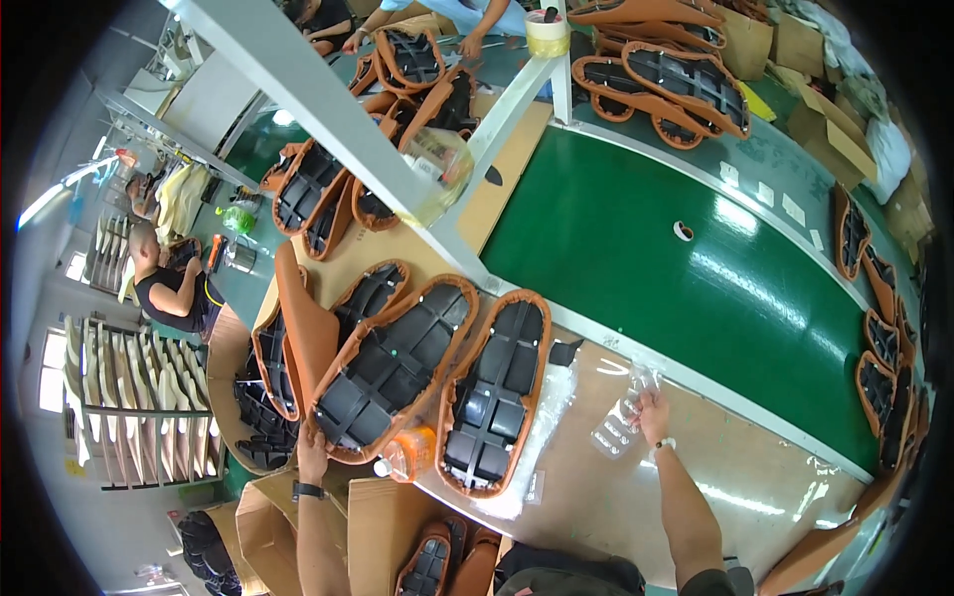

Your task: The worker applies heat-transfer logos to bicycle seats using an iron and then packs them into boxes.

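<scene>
seat cover [393, 370], left hand [312, 452] gripping edge

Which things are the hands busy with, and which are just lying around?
Busy with:
- seat with a tan edge, gripped by the left hand
- clear plastic bag, held by the right hand

Lying around:
- orange drink bottle
- tape roll
- cardboard boxes

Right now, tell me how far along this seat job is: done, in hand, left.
Done: covered seats lie stacked beyond the green belt, and more line its right edge. In hand: the left hand grips the edge of an upside-down seat with its tan cover wrapped on; the right hand holds a clear plastic bag. Left: the neighbouring seat and a pile behind lie unbagged.
</scene>
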`<state>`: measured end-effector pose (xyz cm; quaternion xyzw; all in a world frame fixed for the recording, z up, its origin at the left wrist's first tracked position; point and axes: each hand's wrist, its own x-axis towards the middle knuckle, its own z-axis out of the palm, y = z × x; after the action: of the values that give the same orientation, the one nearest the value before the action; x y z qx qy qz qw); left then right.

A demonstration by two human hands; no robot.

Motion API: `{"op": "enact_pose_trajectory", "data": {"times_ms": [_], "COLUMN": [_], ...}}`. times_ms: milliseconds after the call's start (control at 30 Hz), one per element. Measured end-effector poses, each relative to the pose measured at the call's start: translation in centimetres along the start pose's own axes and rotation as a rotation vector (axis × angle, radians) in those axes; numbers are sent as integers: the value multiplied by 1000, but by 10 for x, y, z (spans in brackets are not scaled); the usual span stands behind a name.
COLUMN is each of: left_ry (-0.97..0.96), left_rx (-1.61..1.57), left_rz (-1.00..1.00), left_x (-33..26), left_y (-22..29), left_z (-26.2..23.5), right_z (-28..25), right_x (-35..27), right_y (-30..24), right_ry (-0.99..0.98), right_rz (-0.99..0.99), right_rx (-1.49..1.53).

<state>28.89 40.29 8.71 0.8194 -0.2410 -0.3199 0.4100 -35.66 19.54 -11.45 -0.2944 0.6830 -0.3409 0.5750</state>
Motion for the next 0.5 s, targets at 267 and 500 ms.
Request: {"op": "enact_pose_trajectory", "data": {"times_ms": [267, 500], "left_ry": [106, 205], "left_rx": [210, 613], "left_rz": [613, 1114], "left_x": [95, 357], "left_y": [165, 244], "left_z": [110, 286], "right_z": [0, 2], "right_x": [-8, -11], "right_y": [-5, -10], "right_ry": [-3, 71], "right_rz": [19, 80], "right_rx": [58, 55]}}
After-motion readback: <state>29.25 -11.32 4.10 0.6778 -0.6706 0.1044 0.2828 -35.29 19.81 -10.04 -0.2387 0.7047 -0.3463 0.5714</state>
